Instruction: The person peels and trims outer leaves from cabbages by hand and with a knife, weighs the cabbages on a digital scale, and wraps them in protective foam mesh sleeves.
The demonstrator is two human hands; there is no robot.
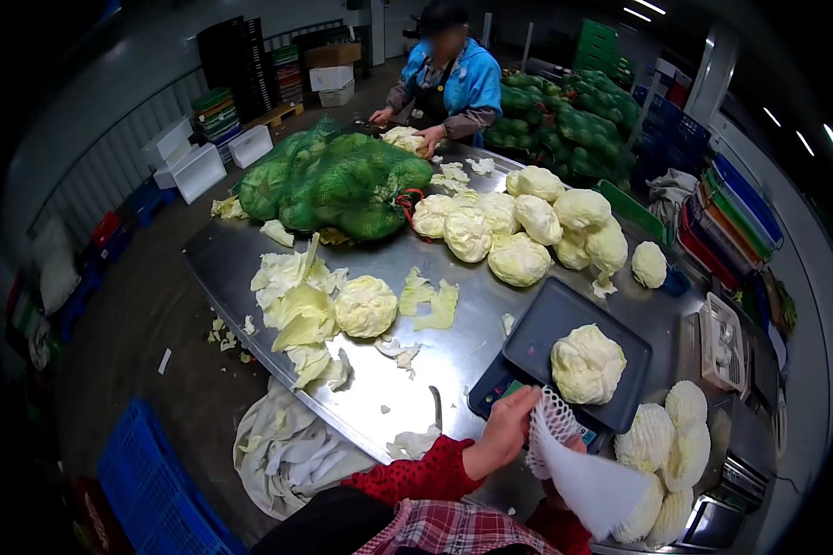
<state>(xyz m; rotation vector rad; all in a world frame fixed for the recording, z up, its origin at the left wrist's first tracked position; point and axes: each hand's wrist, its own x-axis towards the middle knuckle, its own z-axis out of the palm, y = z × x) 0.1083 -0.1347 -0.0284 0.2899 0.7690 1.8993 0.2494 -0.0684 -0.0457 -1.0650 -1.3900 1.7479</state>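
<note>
A white foam net sleeve is stretched between my two hands at the table's near edge. My left hand pinches its open mesh end. Mostly behind the net, my right hand shows only a little of itself and seems to hold the net from the far side. Just beyond them a trimmed pale cabbage rests on the dark tray of a scale. To the right lie several cabbages in white foam nets.
Several peeled cabbages are heaped at the back of the steel table. A green mesh sack of cabbages lies back left. Loose leaves and one cabbage sit left, near a knife. A co-worker handles a cabbage opposite.
</note>
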